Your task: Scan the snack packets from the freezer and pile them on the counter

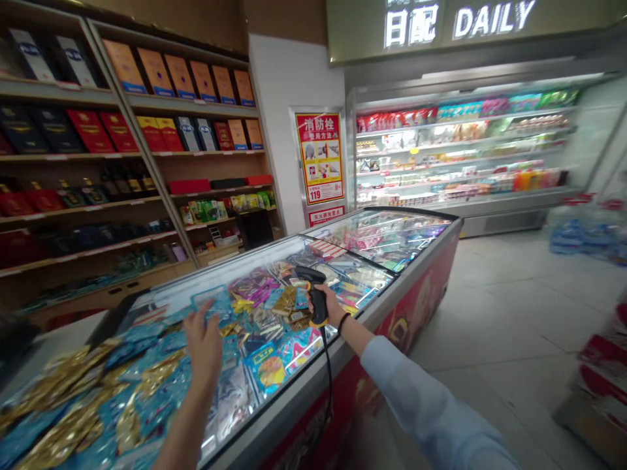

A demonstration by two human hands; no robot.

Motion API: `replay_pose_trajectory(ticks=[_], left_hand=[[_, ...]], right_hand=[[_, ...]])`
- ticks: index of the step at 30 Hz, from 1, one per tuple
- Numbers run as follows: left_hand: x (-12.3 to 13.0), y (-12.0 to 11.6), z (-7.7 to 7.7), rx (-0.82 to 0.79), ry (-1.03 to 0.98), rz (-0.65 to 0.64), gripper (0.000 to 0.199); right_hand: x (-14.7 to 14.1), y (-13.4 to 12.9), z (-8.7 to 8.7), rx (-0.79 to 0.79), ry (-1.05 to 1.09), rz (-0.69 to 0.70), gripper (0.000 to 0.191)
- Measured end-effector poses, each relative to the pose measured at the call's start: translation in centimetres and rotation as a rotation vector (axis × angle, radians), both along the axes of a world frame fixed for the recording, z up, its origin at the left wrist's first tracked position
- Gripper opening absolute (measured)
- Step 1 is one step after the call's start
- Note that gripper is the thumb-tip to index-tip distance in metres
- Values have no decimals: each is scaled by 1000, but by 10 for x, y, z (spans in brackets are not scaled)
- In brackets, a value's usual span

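Observation:
My right hand [332, 307] is wrapped round the grip of a black and yellow barcode scanner [319, 305]. Its head points left over a chest freezer [416, 267], and a cord hangs down past the freezer's front edge. My left hand [202, 331] is raised above the freezer's left part, fingers apart and slightly blurred, with nothing in it. Below and left of it lie many blue and gold ice cream packets [130, 418]. More wrapped ice creams [267, 369] in mixed colours show between the hands, inside the freezer.
Shelves of boxes and bottles [181, 78] line the left wall. A lit open refrigerator [460, 156] stands at the back. Blue-tinted water bottles [582, 228] are on the floor at right, and stacked red cartons [605, 378] stand near the right edge.

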State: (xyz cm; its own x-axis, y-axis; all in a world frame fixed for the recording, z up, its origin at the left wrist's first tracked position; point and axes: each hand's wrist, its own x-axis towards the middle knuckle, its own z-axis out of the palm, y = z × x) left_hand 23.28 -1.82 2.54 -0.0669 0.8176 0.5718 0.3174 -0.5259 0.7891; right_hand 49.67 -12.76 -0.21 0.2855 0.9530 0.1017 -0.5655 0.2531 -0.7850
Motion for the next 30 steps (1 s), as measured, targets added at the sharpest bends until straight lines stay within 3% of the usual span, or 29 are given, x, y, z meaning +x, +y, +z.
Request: replay_pose_trajectory(ticks=[4,8,11,14,19,23,27,30], left_hand=[[87,-11,-22,-4,198,-236,53],[126,-11,-64,45,583,-338,74],[126,-15,-87,103,859,-291,74],[118,-14,-94,146,988,-269,69],[114,-7,-97,239,980,-305,81],[113,-10,-97,284,935,-225,91],[110,-15,-93,261,960,-138,91],[107,-17,-92,241,996,-151,88]], right_hand=[[29,-8,-22,-57,116,-26,33],[36,-1,-35,-72,104,-5,29],[33,5,-40,-123,74,15,26],[31,5,-42,-138,76,8,29],[29,3,-44,-126,75,7,28],[28,2,-47,-103,55,6,27],[28,1,-48,-124,51,3,30],[26,-1,-45,-114,58,-37,36]])
